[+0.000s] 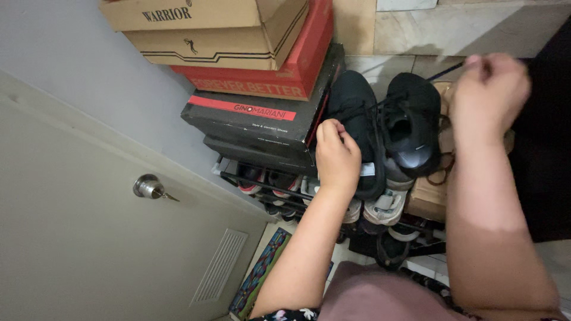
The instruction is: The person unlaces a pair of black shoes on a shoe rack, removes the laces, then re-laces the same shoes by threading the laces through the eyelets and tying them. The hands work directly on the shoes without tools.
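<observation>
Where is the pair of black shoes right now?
In the head view, the black shoes sit upper centre on the shoe rack, between both hands, right of the stacked boxes.

Two black sneakers sit side by side on top of a shoe rack (262,185): the left sneaker (357,128) under the left hand (336,159), whose fingers curl closed at its laces, and the right sneaker (411,125) with a dark lace (445,72) drawn taut up to the right hand (489,95), pinched shut on the lace's end. Left of the sneakers, a stack of shoe boxes: black box (262,119) lowest, red box (285,74) above, brown cardboard boxes (208,30) on top. Lower shelves hold white and grey shoes (383,208); far left, a pale door (89,238) with a round metal knob (148,187) and vent grille (219,266), patterned mat (262,273) at its foot.
</observation>
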